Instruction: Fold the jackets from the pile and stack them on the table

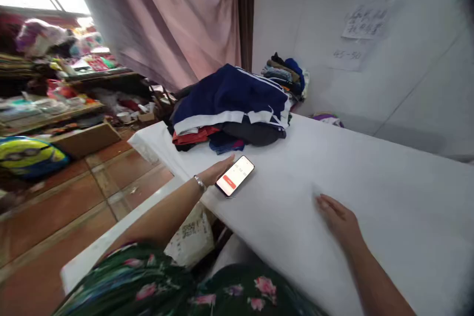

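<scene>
My left hand (218, 169) grips a smartphone (235, 176) from its far left side, low over the left edge of the white table (281, 197). The lit screen shows a row of digits and a red button. My right hand (338, 219) hovers at or just above the tabletop to the right, slightly blurred, its fingers curled together toward the thumb. Whether anything small is between them I cannot make out. Beyond the phone lies a heap of folded clothes (229, 91), with a navy garment edged in white on top and red, dark and denim pieces beneath.
Another stack of clothes (283, 74) stands by the wall at the back. A purple and white item (328, 119) sits along the table's far edge. Handwritten papers (366, 19) hang on the wall. To the left are a pink curtain (192, 15), cluttered shelves and a yellow-blue bag (31, 156).
</scene>
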`<state>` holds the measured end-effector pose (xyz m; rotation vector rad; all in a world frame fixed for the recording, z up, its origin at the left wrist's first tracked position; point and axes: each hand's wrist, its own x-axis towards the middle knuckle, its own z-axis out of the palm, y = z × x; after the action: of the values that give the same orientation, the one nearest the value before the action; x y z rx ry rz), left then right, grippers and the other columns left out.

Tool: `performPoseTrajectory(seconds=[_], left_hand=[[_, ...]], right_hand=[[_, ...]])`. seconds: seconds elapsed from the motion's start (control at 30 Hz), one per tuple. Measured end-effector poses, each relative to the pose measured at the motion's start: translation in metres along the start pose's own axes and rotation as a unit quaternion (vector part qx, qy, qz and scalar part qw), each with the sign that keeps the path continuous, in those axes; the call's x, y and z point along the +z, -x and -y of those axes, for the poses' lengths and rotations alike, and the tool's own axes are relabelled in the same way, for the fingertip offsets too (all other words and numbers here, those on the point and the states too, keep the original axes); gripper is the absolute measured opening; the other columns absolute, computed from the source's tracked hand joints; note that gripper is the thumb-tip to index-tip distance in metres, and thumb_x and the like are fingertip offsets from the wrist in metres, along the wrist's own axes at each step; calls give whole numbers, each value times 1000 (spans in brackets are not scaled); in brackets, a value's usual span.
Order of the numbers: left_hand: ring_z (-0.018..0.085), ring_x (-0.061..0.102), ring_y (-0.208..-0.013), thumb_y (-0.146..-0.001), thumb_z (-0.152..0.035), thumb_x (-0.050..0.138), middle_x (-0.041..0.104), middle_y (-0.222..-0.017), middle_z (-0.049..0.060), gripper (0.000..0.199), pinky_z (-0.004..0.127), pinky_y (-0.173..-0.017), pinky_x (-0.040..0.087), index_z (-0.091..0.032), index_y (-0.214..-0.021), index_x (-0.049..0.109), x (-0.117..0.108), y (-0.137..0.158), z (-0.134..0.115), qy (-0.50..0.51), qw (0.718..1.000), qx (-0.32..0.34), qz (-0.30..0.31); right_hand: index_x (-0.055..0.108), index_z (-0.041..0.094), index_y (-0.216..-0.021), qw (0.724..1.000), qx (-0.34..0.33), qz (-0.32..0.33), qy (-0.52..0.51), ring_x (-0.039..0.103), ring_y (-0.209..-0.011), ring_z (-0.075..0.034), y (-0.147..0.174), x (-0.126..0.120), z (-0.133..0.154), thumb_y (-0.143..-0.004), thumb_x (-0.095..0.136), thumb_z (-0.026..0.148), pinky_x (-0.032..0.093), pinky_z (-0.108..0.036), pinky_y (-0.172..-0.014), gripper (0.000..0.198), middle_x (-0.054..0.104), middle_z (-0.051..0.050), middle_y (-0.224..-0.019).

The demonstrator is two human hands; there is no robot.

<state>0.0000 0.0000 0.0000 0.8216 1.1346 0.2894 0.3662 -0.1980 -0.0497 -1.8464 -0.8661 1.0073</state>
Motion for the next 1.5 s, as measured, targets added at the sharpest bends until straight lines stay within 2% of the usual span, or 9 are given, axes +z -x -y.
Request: performPoseTrajectory(seconds=[0.13, 0.27, 0.4, 0.57, 0.77, 0.87, 1.07, 1.37, 1.5], left_hand=[[24, 65, -94, -75, -70, 52, 68, -109, 11, 67, 29, -75, 50, -14, -109, 65, -9, 6, 2, 1, 1000, -2, 15], [23, 64, -98, -77, -71, 48, 68, -112, 9, 65, 28, -76, 51, -16, -106, 66, -11, 7, 1, -8, 1000, -20, -11], [21, 66, -84, -77, -73, 44, 71, -100, 7, 63, 27, -67, 51, -18, -101, 66, -2, 8, -4, -29, 998, -43, -40], [18, 62, -61, -70, -80, 43, 71, -76, 7, 73, 27, -53, 44, -14, -92, 66, 3, 7, -9, -118, 989, -36, -83], [20, 61, -58, -64, -86, 40, 69, -70, 7, 80, 29, -51, 41, -14, -85, 67, -4, 1, -6, -193, 972, -28, -132], [22, 63, -63, -65, -86, 38, 70, -72, 7, 81, 30, -56, 42, -15, -86, 69, -4, 2, -5, -238, 956, -20, -168], [26, 65, -82, -69, -84, 35, 73, -87, 10, 82, 30, -70, 43, -14, -94, 69, -1, 4, -5, -293, 933, -4, -209], [25, 64, -80, -69, -85, 30, 71, -91, 13, 86, 31, -69, 43, -11, -93, 67, 5, 6, -8, -304, 925, -29, -225], [25, 63, -80, -70, -84, 31, 69, -95, 14, 83, 31, -67, 43, -11, -93, 63, 6, 2, -4, -332, 908, -35, -252]], right_hand=[[68, 19, -106, 1000, -18, -5, 15, 60, -111, -28, -1, -3, -7, -72, 63, 52, 40, -44, -104, 48, 70, -9, -108], [69, 19, -105, 999, -31, -4, 22, 62, -107, -27, -2, -4, -9, -73, 62, 51, 41, -41, -103, 46, 71, -9, -107], [69, 17, -102, 999, -33, -12, 22, 64, -103, -27, 0, -3, -4, -71, 64, 50, 44, -42, -100, 46, 71, -10, -104], [70, 17, -101, 998, -48, -14, 34, 64, -103, -27, 2, -3, -1, -71, 64, 50, 45, -41, -99, 45, 72, -9, -102], [70, 17, -101, 998, -58, -9, 35, 64, -102, -27, 0, -5, -6, -71, 64, 49, 45, -41, -99, 44, 72, -9, -102], [70, 17, -100, 998, -58, -10, 34, 64, -102, -27, 0, -5, -6, -71, 64, 49, 45, -42, -99, 44, 72, -9, -101], [71, 18, -99, 998, -57, -9, 37, 64, -102, -28, -1, -4, -5, -69, 64, 50, 45, -43, -100, 44, 72, -9, -101], [72, 20, -98, 997, -63, -9, 50, 64, -102, -27, -1, -5, -7, -70, 63, 49, 45, -41, -100, 41, 72, -7, -100], [71, 19, -100, 997, -61, -1, 40, 63, -103, -27, -3, -6, -9, -71, 63, 50, 43, -44, -101, 44, 72, -8, -102]])
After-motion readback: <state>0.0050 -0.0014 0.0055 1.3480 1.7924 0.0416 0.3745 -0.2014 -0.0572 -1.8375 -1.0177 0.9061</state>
